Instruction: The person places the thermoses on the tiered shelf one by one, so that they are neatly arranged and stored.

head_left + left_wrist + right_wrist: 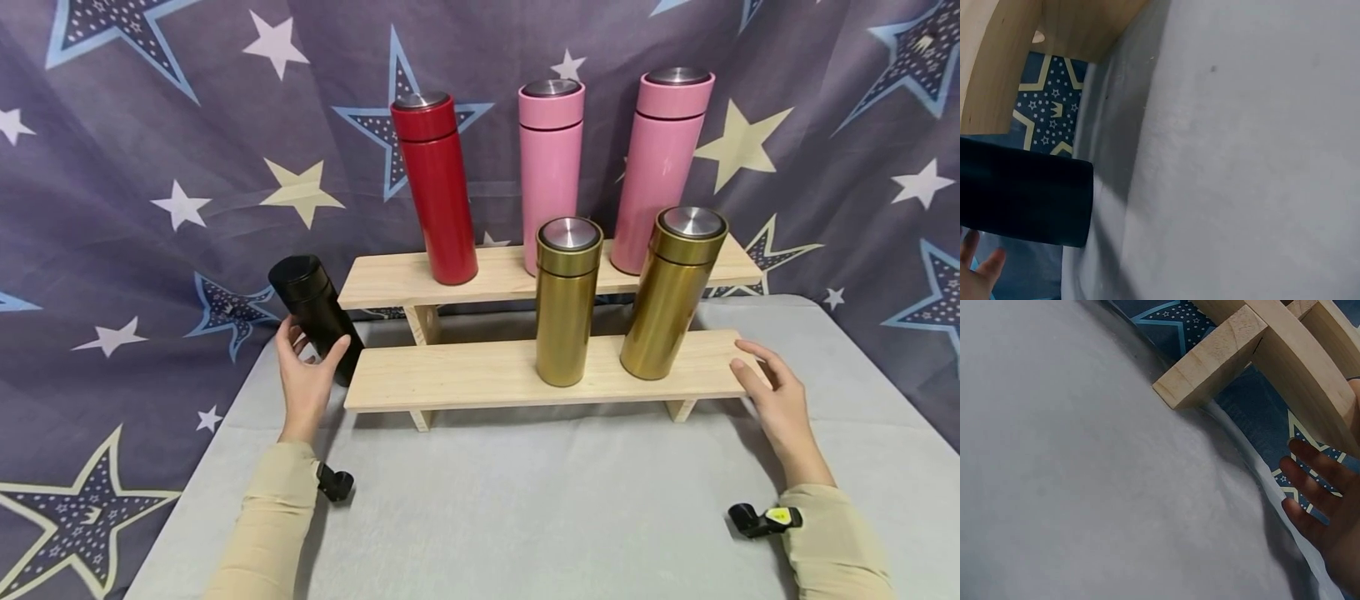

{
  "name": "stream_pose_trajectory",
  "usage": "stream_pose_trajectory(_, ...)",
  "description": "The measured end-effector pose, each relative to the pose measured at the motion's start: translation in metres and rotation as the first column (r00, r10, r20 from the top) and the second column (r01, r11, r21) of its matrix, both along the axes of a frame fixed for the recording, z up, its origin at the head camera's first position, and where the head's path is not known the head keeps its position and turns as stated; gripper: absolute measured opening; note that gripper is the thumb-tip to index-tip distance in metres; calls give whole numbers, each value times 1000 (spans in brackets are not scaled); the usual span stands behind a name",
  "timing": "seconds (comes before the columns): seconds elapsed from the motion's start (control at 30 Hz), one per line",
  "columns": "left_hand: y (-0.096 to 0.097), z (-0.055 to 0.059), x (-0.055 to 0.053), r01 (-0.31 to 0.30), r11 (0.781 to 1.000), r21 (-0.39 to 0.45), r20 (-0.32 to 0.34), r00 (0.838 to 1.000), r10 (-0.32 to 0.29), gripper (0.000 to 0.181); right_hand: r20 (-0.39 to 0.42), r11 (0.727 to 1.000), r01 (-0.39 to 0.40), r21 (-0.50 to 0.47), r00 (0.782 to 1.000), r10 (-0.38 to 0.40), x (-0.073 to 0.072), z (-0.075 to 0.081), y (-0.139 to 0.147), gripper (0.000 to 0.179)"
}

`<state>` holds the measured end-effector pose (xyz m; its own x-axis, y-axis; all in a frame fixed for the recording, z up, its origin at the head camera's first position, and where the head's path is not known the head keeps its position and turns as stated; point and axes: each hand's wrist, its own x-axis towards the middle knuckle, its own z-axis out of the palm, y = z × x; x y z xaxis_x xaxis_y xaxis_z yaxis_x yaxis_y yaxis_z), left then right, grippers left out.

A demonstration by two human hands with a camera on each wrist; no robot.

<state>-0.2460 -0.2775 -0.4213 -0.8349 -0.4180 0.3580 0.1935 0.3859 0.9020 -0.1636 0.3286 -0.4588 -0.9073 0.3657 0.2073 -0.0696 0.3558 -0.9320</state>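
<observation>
At the left end of a two-tier wooden stand (450, 367), my left hand (306, 385) grips a black thermos bottle (318, 312), thumb on the near side and fingers on the left. The bottle leans in the head view. Its lower end shows as a dark cylinder (1029, 194) in the left wrist view, close over the cloth. My right hand (780, 408) touches the right end of the lower board with thumb and index finger. Its other fingers (1310, 487) spread loosely below the board in the right wrist view.
The upper board carries a red bottle (438, 200) and two pink bottles (551, 167). Two gold bottles (567, 317) stand on the lower board, towards its middle and right. Grey cloth (555, 508) covers the table, and a star-patterned curtain (225, 125) hangs behind.
</observation>
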Motion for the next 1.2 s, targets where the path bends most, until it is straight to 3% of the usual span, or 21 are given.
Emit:
stream_pose_trajectory(0.27, 3, 5, -5, 12, 1000, -14, 30, 999, -11, 96, 6, 1000, 0, -21, 1000, 0, 1, 0, -1, 42)
stream_pose_trajectory(0.57, 4, 3, -11, -16, 999, -52, 40, 999, 18, 93, 10, 1000, 5, -23, 1000, -5, 0, -1, 0, 42)
stream_pose_trajectory(1.2, 4, 3, -10, -36, 998, -59, 31, 999, 38, 89, -1, 1000, -2, -23, 1000, 2, -1, 0, -1, 42)
